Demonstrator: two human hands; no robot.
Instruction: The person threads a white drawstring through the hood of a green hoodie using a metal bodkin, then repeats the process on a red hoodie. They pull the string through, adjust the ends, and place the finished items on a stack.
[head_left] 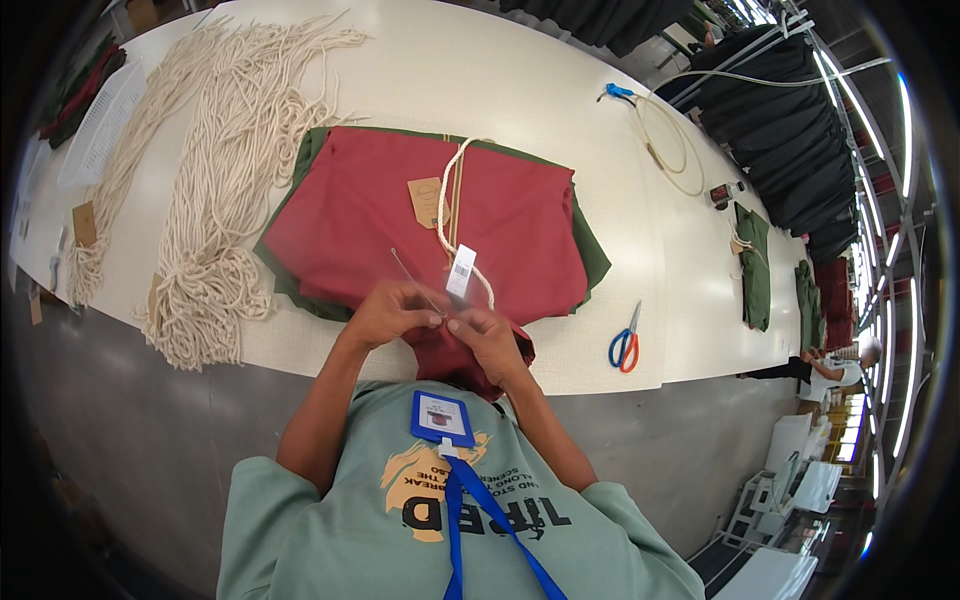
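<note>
A stack of folded dark red fabric (350, 200) with green fabric (592, 255) beneath lies in front of me on the table. My left hand (392, 312) is closed on a thin metal rod with a small loop at its top (397, 258). Fingertip to fingertip with it, my right hand (484, 338) is pinched; what it grips is too small to make out. Across the red fabric runs a white cord (441, 225), passing a white label (461, 270) just above my right hand. A brown paper hang tag (427, 203) lies beside the cord. Red fabric bunches below my hands at the table edge.
Scissors (625, 348) lie to the right. Thick bundles of cream cord (215, 190) and a white basket (103, 125) are at left. An air hose (690, 160), a bottle (726, 195) and a green folded bundle (753, 270) occupy the right side. Another person (838, 372) is farther right.
</note>
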